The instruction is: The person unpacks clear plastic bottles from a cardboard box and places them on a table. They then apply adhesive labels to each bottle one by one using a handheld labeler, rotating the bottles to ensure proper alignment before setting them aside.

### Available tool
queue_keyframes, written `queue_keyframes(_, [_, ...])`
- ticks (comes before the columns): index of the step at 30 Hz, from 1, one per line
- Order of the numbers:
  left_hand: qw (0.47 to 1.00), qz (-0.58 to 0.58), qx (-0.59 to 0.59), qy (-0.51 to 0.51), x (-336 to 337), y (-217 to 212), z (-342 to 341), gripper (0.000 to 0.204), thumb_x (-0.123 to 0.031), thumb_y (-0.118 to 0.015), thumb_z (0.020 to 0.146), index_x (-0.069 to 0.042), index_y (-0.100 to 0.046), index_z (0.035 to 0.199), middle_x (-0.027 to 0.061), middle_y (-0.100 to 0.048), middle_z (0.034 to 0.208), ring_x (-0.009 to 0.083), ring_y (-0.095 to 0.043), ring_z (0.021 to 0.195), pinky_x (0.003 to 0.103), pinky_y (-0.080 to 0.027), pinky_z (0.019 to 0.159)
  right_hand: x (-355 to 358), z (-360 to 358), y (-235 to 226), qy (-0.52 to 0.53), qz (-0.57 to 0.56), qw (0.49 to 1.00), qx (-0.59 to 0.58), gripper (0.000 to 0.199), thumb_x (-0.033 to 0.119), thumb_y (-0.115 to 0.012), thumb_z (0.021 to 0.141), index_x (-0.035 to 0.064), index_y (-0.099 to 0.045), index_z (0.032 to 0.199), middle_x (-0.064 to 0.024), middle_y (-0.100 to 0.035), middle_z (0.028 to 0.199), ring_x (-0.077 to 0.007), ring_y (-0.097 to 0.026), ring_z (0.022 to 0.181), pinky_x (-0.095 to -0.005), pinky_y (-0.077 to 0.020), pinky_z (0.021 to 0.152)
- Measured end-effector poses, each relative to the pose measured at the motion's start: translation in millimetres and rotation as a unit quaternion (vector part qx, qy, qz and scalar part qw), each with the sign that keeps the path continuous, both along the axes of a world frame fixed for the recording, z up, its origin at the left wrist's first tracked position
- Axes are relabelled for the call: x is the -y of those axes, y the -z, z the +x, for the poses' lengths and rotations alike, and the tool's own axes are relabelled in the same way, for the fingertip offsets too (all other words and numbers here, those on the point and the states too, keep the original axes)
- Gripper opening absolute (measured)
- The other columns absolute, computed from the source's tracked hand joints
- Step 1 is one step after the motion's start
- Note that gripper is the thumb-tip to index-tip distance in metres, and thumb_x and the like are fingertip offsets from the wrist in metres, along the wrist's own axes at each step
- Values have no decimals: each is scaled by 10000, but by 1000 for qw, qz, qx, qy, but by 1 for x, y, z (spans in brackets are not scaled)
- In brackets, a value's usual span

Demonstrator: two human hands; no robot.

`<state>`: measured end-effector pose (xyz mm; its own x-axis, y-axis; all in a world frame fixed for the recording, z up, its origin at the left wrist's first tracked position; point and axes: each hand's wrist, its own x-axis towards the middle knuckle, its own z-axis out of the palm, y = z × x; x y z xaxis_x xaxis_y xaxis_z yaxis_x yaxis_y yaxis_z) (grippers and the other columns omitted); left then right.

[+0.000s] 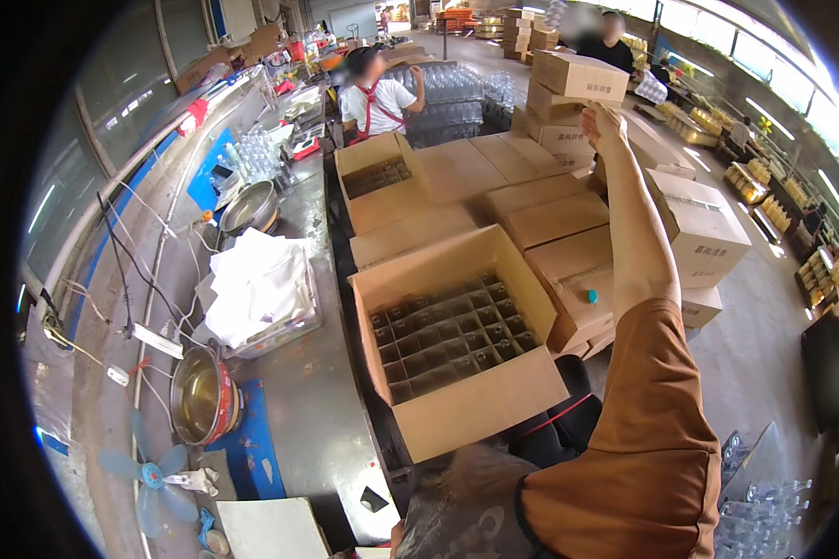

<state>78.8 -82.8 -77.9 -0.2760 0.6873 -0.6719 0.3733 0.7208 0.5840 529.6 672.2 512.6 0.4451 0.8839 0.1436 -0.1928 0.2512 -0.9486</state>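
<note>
From my end, the open box (471,391), with its grid of dividers (447,345), is my landmark. Beyond it and to its right, the right hand (608,129) is raised before the top box (580,76) of a stack; at this distance I can't tell whether its fingers are apart, together or clamped on that box. The left hand is out of my view, so I can't tell its fingers either. The raised arm (645,233) blocks part of the closed boxes (555,214) right of the open box. Left of it, the bench (322,410) carries a tub (284,340) of white cloths (256,279). A seated co-worker (380,98) is beyond it; bottles (764,517) stand nearer me, to its right. I see dark printing on the top box and pale lettering on the dark garment (461,494) just nearer than the open box.
</note>
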Motion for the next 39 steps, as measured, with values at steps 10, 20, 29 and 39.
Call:
queue_keyframes(10, [999, -26, -18, -5, -31, -24, -2, 504, -305, -708, 882, 5, -620, 1269, 161, -740, 1051, 262, -720, 924, 351, -552, 805, -65, 6, 74, -13, -89, 996, -10, 262, 280, -758, 865, 51, -675, 960, -71, -708, 915, -184, -682, 789, -354, -584, 684])
queue_keyframes(20, [998, -13, -21, 54, -124, -44, 16, 517, -299, -707, 901, -9, -593, 1313, 156, -741, 1049, 254, -726, 898, 351, -566, 790, -80, 120, 85, 84, -76, 993, -42, 273, 296, -756, 865, 55, -678, 965, -72, -708, 889, -188, -685, 806, -350, -586, 701])
queue_keyframes(29, [990, 101, -10, 101, -196, -127, 1, 531, -294, -706, 919, -22, -568, 1354, 151, -742, 1047, 247, -732, 875, 350, -578, 776, -65, 257, 121, 157, -66, 977, -126, 279, 272, -756, 858, 28, -673, 964, -98, -699, 872, -203, -681, 729, -360, -594, 610])
queue_keyframes(39, [979, 172, -6, 113, -311, -300, 97, 428, -167, -637, 956, 83, -557, 1294, 154, -728, 1010, 192, -728, 779, 276, -558, 679, -49, 333, 139, 224, -39, 965, -131, 355, 276, -756, 855, -3, -664, 1053, -126, -687, 960, -239, -686, 790, -373, -606, 670])
